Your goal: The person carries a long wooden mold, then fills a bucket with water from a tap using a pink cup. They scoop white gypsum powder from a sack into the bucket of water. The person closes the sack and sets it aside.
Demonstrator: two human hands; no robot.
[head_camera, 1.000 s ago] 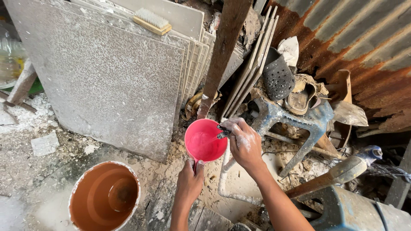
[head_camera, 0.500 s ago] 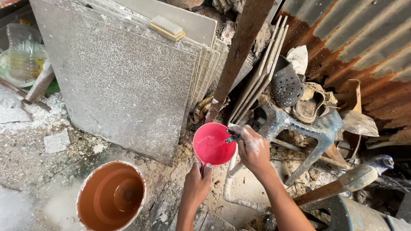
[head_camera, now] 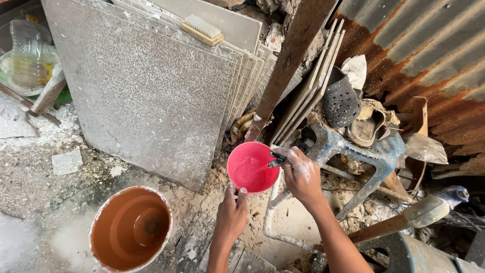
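Note:
My left hand (head_camera: 231,216) grips the near rim of a small pink bowl (head_camera: 248,169) and holds it above the dusty ground. My right hand (head_camera: 301,174), dusted white, is closed on the dark handle of a thin tool (head_camera: 275,159) whose tip reaches down into the bowl. The bowl's inside shows a pale smear. An orange bucket (head_camera: 131,228) with a white-crusted rim stands on the ground to the left of my left arm.
Large grey tiles (head_camera: 146,91) lean in a stack at the back, a scrub brush (head_camera: 202,29) on top. A brown wooden post (head_camera: 289,63) slants behind the bowl. A blue plastic stool (head_camera: 364,151) lies on its side beside rusty corrugated sheet (head_camera: 429,55). A wooden handle (head_camera: 404,222) lies at right.
The view has drifted, so bowl and hands sit slightly further right and lower. My right hand keeps the tool in the bowl, its tip shifted a little.

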